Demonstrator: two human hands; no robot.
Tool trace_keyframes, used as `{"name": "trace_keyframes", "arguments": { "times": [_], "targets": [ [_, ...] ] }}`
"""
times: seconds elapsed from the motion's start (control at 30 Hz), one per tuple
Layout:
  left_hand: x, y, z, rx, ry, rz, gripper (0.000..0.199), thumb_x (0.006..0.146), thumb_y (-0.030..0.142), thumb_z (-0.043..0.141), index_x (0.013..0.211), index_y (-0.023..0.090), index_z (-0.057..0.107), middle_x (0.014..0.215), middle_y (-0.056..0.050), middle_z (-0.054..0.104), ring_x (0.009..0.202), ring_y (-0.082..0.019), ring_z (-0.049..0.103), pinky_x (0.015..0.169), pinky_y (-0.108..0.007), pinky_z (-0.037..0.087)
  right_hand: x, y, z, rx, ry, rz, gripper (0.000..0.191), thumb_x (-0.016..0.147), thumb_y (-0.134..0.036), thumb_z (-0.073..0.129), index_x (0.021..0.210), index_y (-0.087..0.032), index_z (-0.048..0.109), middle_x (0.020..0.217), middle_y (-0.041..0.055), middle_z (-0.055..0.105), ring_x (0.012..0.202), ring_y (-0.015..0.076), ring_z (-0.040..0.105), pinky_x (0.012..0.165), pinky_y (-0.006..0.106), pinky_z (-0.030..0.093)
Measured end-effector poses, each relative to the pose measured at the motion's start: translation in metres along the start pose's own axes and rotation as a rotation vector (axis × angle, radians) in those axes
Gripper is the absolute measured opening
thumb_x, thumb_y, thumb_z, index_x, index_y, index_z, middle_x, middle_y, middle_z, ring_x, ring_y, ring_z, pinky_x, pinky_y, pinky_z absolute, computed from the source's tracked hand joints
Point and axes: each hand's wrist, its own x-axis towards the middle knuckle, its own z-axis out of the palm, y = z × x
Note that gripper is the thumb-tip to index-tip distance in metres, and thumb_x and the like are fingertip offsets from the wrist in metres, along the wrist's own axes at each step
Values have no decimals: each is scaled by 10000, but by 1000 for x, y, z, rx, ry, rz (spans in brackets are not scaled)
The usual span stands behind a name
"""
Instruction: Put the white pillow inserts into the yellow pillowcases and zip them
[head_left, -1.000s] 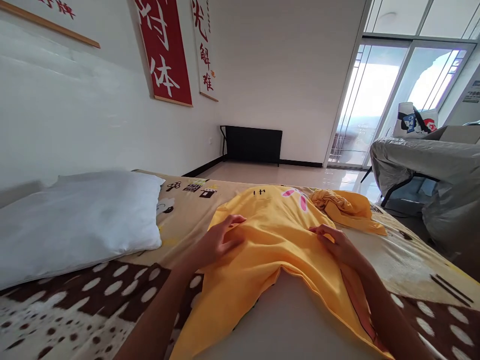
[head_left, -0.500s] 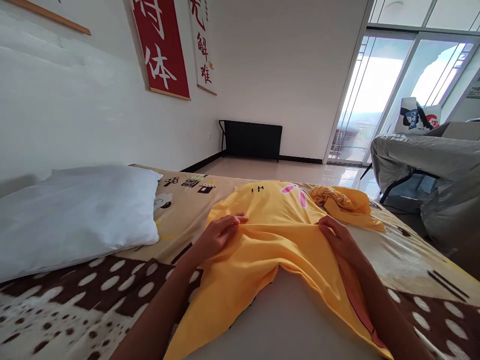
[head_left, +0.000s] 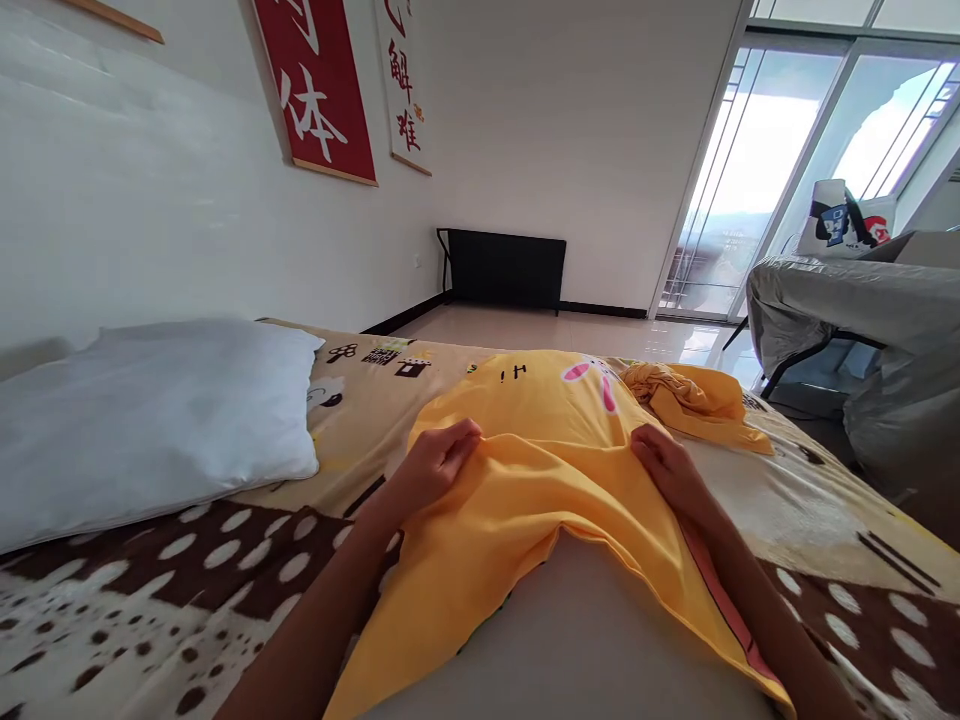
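The left hand's fingers close on the yellow fabric. The right hand's fingers pinch it too.

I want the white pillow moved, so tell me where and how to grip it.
Take the white pillow by its right edge, coming from the right, probably with the left hand once it releases the yellow cloth. That edge faces the hand, lies uncovered and ends in pointed corners that should pinch easily.
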Motion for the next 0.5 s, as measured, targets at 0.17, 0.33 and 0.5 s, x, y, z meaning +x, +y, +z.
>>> {"name": "trace_keyframes", "arguments": {
  "times": [0.17, 0.33, 0.5],
  "targets": [
    [0, 0, -6, -29, 13, -16, 251, 859, 380, 422, 762, 172, 522, 573, 49, 475, 537, -90, 402, 531, -191, 328, -1, -3, -8, -64, -89, -12, 238, 905, -400, 402, 834, -200, 510, 730, -7, 530, 656, 127, 456, 612, 240, 374],
    [-7, 13, -24, -18, -51, -71, 252, 870, 387, 422, 791, 181, 543, 644, 40, 489, 602, -98, 418, 575, -194, 342, -5, -8, -27, -77, -193, -2, 268, 905, -427, 422, 826, -193, 525, 704, -14, 490, 624, 111, 394, 562, 227, 342],
    [-7, 22, -30, 15, -334, -90, 293, 875, 357, 392, 685, 184, 533, 606, 36, 467, 574, -104, 413, 536, -195, 335, -1, -3, -18, -59, -387, 3, 320, 889, -452, 432, 769, -180, 552, 699, -10, 533, 640, 115, 430, 580, 224, 379]
  ]
}}
